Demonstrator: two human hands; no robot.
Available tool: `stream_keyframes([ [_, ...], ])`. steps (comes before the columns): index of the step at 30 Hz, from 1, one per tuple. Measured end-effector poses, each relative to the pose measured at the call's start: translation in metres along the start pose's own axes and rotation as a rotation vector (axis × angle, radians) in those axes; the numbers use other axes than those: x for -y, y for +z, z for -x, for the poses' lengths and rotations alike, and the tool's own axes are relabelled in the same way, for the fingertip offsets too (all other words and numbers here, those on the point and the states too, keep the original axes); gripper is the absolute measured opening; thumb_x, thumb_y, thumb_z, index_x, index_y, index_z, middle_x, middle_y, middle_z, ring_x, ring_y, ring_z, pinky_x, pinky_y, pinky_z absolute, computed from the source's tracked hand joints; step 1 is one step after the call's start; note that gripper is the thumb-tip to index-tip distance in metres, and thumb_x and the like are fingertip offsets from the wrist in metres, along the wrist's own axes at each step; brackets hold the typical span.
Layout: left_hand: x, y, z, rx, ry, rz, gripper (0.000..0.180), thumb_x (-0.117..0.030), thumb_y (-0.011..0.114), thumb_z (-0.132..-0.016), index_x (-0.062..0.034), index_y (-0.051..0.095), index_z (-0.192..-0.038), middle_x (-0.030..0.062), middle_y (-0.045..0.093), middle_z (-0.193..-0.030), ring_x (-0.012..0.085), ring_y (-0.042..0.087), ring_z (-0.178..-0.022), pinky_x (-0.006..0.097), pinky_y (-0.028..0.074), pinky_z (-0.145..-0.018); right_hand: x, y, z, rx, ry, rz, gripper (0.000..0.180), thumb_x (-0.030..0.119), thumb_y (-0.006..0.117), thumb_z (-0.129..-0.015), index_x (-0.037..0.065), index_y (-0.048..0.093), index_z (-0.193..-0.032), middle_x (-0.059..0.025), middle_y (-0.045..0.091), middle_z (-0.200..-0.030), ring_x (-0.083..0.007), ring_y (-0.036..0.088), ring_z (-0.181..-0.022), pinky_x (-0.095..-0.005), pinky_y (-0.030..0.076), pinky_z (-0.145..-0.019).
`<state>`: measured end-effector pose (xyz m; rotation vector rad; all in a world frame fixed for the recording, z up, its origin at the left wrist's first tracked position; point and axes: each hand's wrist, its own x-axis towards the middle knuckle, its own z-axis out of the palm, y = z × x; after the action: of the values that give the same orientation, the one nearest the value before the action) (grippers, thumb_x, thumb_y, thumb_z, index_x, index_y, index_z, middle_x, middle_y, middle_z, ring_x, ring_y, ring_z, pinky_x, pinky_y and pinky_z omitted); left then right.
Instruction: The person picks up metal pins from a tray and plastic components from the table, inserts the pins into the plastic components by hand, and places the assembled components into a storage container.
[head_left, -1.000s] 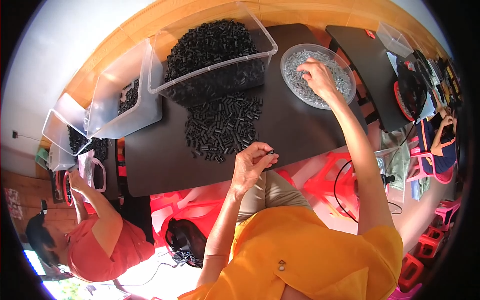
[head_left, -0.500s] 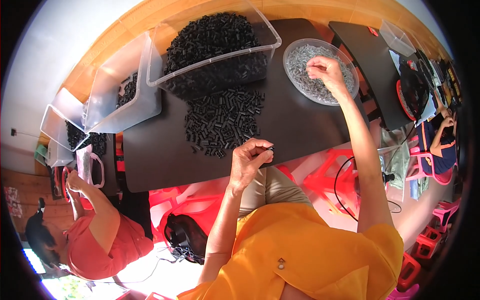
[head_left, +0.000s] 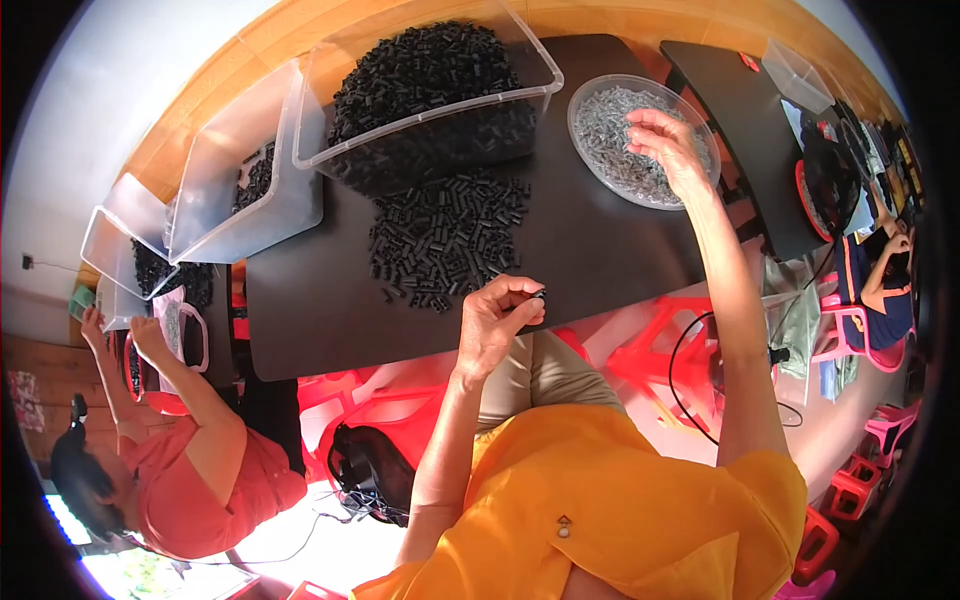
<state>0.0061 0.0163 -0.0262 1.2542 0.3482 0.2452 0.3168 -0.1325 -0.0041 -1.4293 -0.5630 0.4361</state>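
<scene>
My left hand (head_left: 497, 322) is closed in a pinch at the near edge of the dark table, and the end of a small black plastic piece (head_left: 541, 296) shows at its fingertips. Behind that hand lies a loose heap of short black tubular pieces (head_left: 445, 240). Over a round clear tray (head_left: 597, 178) my right hand (head_left: 668, 148) hovers with its fingers apart and nothing visible in them. The tray is filled with small clear or silvery parts (head_left: 610, 125), too fine to make out singly.
A large clear bin (head_left: 430, 128) full of black pieces stands behind the heap. Left of it is another clear bin (head_left: 250, 225) holding fewer. A co-worker in red (head_left: 225, 480) sits at the left. A second dark table (head_left: 735, 125) and red stools (head_left: 665, 350) are at the right.
My right hand has shifted slightly right over the tray, and its fingers have spread from a pinch. My left hand has stayed in place. The co-worker at the left has raised a hand.
</scene>
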Motion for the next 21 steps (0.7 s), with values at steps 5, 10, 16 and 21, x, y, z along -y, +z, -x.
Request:
stream_keyframes([
  [5,0.001,0.0,0.0,-0.002,0.007,0.006,0.015,0.004,0.061,-0.082,-0.0002,0.062,-0.096,0.0024,0.061,-0.078,0.0075,0.06,-0.07,0.022,0.054,-0.068,-0.001,-0.009,0.0,-0.024,0.069,-0.076,0.017,0.006,0.063,-0.083,-0.003,0.063,-0.097,-0.0061,0.062,-0.086,-0.0131,0.061,-0.079,-0.0311,0.055,-0.077],
  [10,0.001,0.0,0.0,-0.011,0.004,-0.001,0.014,0.004,0.061,-0.082,-0.0003,0.062,-0.096,0.0025,0.062,-0.077,0.0076,0.061,-0.07,0.022,0.054,-0.067,-0.004,-0.012,0.0,-0.025,0.012,-0.178,0.017,0.007,0.061,-0.085,-0.003,0.062,-0.099,-0.0072,0.063,-0.095,-0.0157,0.062,-0.087,-0.0323,0.053,-0.083],
  [16,0.0,0.001,0.0,-0.016,-0.001,0.008,0.014,0.004,0.061,-0.082,0.0005,0.062,-0.096,0.0031,0.062,-0.076,0.0076,0.06,-0.069,0.023,0.054,-0.067,0.004,-0.002,0.003,-0.103,-0.039,-0.147,0.016,0.008,0.063,-0.084,-0.002,0.064,-0.097,-0.0072,0.063,-0.09,-0.0147,0.062,-0.082,-0.0304,0.054,-0.079],
  [21,-0.004,0.004,-0.002,-0.041,-0.006,0.005,0.013,0.003,0.061,-0.083,0.0007,0.062,-0.095,0.0039,0.062,-0.076,0.0089,0.061,-0.069,0.023,0.054,-0.067,0.0,-0.005,-0.001,-0.129,0.028,-0.109,0.015,0.006,0.066,-0.08,-0.001,0.064,-0.093,-0.0054,0.063,-0.083,-0.0119,0.062,-0.073,-0.0285,0.056,-0.073],
])
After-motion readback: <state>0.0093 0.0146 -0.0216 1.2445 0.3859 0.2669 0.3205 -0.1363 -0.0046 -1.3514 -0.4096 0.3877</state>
